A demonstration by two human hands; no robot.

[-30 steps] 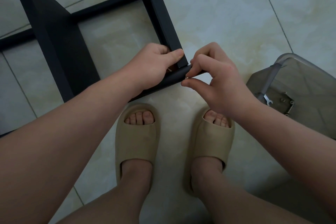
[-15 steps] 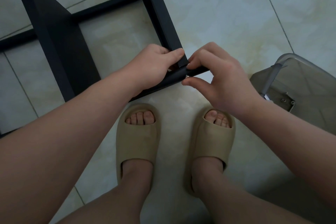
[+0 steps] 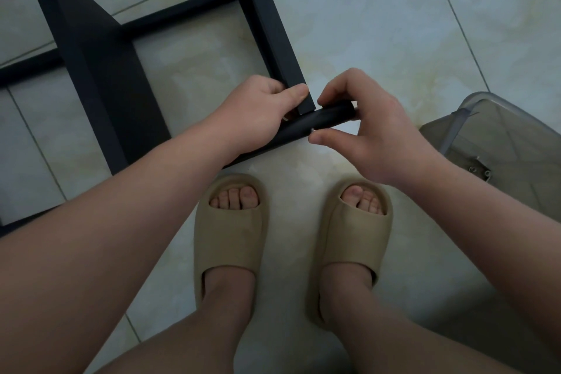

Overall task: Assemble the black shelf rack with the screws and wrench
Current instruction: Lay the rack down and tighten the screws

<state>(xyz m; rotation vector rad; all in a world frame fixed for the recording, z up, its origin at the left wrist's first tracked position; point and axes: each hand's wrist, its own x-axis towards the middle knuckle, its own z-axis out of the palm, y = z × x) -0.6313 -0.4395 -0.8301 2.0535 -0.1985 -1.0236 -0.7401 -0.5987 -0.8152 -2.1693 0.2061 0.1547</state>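
Here, the matte black shelf rack (image 3: 100,70) stands on glossy tiles (image 3: 364,24); the left hand (image 3: 261,112) clasps its square-post corner, and the right hand (image 3: 373,130) pinches the round tube (image 3: 324,119) by a silver screw (image 3: 311,130). A translucent plastic box (image 3: 455,130) holds metal fittings (image 3: 481,165).

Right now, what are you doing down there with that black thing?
A person is putting together a black metal shelf rack on the tiled floor. The left hand grips its flat upright bar at the corner. The right hand pinches the end of a round black tube there, thumb against a small silver screw. A grey see-through plastic bin sits to the right.
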